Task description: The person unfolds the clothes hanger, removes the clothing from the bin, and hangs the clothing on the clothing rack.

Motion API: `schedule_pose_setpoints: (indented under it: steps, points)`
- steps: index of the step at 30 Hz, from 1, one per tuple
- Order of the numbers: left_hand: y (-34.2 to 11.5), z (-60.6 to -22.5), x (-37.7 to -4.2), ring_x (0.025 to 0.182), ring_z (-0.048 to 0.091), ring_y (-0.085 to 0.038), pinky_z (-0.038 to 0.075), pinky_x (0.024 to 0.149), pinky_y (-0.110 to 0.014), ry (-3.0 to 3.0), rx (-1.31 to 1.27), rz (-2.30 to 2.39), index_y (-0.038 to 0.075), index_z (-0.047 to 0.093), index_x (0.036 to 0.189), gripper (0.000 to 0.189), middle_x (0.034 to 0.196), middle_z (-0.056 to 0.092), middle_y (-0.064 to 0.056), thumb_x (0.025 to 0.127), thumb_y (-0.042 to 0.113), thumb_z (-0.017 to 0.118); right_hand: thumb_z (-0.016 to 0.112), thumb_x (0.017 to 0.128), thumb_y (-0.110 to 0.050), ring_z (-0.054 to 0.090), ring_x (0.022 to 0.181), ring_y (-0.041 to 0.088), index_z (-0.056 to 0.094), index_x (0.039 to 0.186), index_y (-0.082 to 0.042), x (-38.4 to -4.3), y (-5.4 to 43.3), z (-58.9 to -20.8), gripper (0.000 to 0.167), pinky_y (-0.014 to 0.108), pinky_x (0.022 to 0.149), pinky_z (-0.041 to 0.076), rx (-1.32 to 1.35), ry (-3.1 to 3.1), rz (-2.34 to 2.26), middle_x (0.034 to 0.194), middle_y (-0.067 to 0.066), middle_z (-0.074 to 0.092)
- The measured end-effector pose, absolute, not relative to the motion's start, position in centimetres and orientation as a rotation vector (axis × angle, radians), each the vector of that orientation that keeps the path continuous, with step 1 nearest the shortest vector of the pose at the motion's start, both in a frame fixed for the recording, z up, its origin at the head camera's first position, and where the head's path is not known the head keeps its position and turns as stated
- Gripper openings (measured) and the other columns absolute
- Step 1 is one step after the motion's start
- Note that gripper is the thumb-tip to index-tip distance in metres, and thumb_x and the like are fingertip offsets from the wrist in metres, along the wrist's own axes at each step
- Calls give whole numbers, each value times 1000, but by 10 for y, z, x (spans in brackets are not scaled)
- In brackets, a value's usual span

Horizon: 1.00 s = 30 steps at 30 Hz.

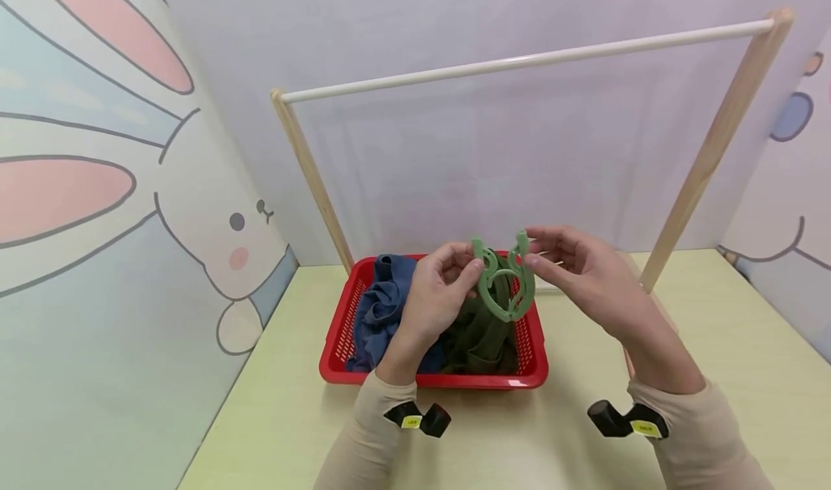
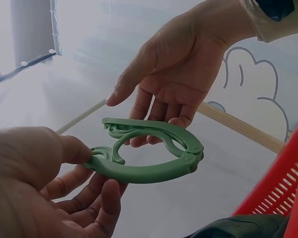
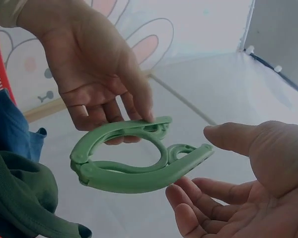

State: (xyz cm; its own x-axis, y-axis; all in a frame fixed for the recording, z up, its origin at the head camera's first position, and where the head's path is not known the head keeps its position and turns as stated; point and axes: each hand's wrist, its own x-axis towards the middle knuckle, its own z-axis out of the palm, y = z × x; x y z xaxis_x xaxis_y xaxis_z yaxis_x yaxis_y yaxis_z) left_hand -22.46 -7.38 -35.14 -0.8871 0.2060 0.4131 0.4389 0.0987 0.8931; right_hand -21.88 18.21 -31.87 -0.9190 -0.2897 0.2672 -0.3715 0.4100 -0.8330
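Note:
A green folding clothes hanger (image 1: 529, 288), plastic and folded into a loop, is held up over the front of a red basket (image 1: 480, 382). My left hand (image 1: 431, 295) pinches one end of it between thumb and fingers, as the right wrist view also shows. On the other side, my right hand (image 1: 597, 281) has its thumb lifted off the hanger (image 3: 124, 182) and its fingertips at the underside of the other arm; whether they touch it I cannot tell. Inside the basket lie a blue garment (image 1: 383, 309) on the left and a dark green garment (image 1: 483, 342) on the right.
Behind the basket stands a rack with a white rail (image 1: 519, 62) and wooden posts (image 1: 714, 140). Everything rests on a pale yellow table (image 1: 273, 403). Walls with painted cartoon animals (image 1: 227, 245) close in the left and right sides.

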Motion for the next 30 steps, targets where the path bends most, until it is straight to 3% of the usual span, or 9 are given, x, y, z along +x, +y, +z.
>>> schedule_pose_setpoints:
  steps: [8,14,20,27,30]
  points:
    - [-71,-353,-225,94,73,-19,67,80,-44,-2232,-726,-1794,2,71,132,23,113,72,-17,112,13,68,81,106,-27,79,100,19,80,126,-14,-216,183,-316,24,25,87,62,632,-2520,1601,120,5,80]
    - [-72,-352,-222,100,75,-24,66,85,-35,-2245,-736,-1786,2,72,131,23,116,74,-16,111,13,69,82,104,-19,76,87,19,83,114,-14,-215,183,-316,11,27,79,62,661,-2480,1556,103,4,81]
    - [-75,-350,-221,108,76,-23,63,94,-30,-2219,-771,-1791,4,73,135,29,122,77,-14,108,14,73,82,103,-15,75,84,19,82,110,-13,-210,183,-314,6,28,77,62,667,-2492,1516,99,3,79]
    - [-79,-349,-223,95,73,-20,56,76,-29,-2173,-812,-1754,10,77,133,27,111,77,-8,108,17,74,85,101,-15,71,81,16,84,108,-15,-210,176,-317,7,26,73,58,686,-2499,1451,97,0,80]
    - [-81,-348,-223,92,71,-18,56,75,-29,-2192,-795,-1716,10,79,130,24,106,76,-7,108,15,74,84,101,-12,71,82,16,84,110,-12,-211,173,-319,9,26,74,57,709,-2493,1488,99,2,80]
